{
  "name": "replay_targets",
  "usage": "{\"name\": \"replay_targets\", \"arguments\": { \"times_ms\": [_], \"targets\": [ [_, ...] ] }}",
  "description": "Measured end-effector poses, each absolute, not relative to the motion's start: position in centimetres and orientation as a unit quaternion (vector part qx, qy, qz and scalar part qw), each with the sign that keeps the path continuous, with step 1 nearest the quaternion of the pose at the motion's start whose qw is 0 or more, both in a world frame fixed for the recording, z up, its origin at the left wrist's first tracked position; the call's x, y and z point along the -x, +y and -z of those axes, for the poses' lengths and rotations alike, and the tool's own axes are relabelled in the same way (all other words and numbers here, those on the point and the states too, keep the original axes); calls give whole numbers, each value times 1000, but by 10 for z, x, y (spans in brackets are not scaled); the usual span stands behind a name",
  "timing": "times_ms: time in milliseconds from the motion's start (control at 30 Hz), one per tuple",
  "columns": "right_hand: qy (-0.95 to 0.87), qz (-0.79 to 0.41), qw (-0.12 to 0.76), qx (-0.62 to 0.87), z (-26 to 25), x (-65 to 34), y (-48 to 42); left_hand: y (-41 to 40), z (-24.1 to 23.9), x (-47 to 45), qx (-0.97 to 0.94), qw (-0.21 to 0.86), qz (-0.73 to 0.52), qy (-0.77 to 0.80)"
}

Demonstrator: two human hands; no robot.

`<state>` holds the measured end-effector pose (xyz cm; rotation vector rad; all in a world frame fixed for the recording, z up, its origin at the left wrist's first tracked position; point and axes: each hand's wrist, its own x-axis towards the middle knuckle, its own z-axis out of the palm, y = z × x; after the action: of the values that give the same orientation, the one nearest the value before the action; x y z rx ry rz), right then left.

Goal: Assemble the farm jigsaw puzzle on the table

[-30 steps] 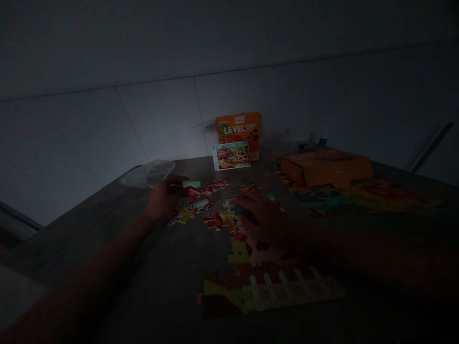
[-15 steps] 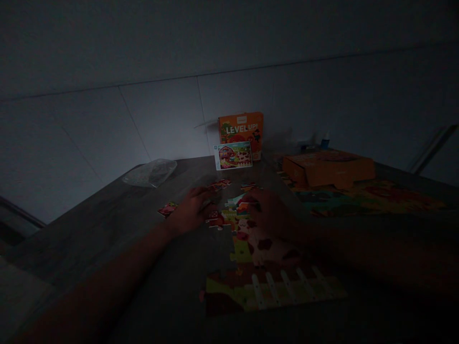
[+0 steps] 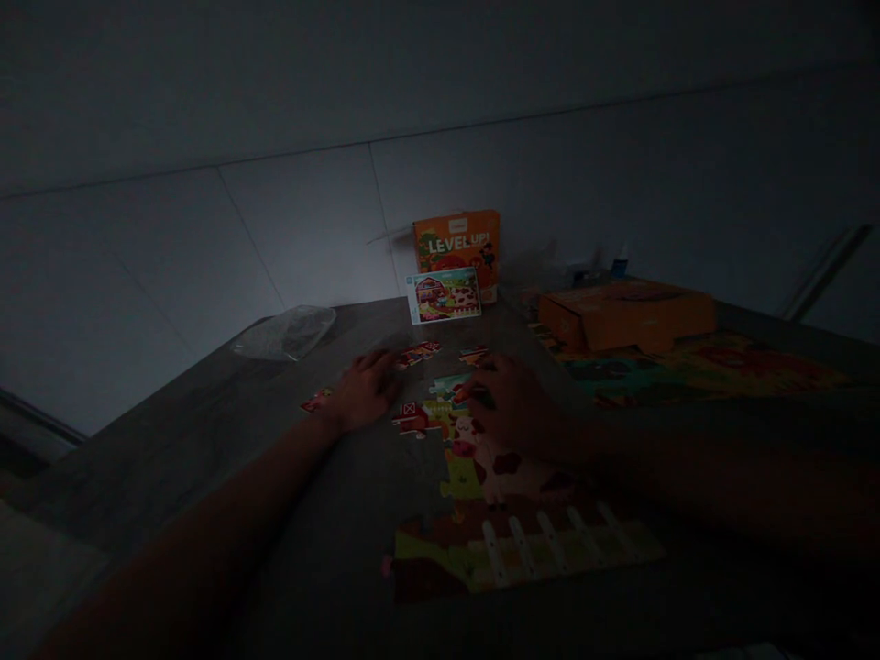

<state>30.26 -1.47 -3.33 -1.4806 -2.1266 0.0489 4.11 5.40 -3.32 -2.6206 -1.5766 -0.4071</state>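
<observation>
Jigsaw puzzle [image 3: 512, 481], partly assembled, on grey tabletop [image 3: 206, 440] in front of the person, at 5 o'clock from the upright picture card [image 3: 446, 296]. Light dim; colours muted. Joined area shows a pale cow with dark patches and pink muzzle, green ground, brown earth and a row of white pickets along the 6 o'clock side. Outline irregular: knobs and notches exposed on the 9 o'clock side, where a red barn section [image 3: 412, 419] with a white X juts out. Directions below taken from the cow's body. Right hand [image 3: 512, 403] at 12 o'clock: fingers half curled, tips at the puzzle's far part near a red patch; cannot tell whether a piece is pinched. Left hand [image 3: 364, 394] at 10 o'clock: palm down, fingers loosely bent, low over the tabletop; underside hidden, so grasp or release cannot be determined. Loose reddish pieces [image 3: 417, 355] just beyond its fingertips, between 10 and 11 o'clock; pink piece [image 3: 318, 399] beside its wrist. Further pieces [image 3: 474, 354] near 11 o'clock, just beyond the right fingers. Orange box [image 3: 632, 316] lies between 1 and 2 o'clock.
</observation>
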Motion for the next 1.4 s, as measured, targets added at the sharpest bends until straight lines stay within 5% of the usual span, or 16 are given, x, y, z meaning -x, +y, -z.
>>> {"name": "replay_targets", "arguments": {
  "times_ms": [633, 1400],
  "targets": [
    [-813, -22, 281, 510, 38, -305, -13, 32, 17, -49, 945, -11, 167, -279],
    [-827, -133, 316, 446, 43, -307, -6, 2, 18, -86, 921, -3, 175, -348]
  ]
}}
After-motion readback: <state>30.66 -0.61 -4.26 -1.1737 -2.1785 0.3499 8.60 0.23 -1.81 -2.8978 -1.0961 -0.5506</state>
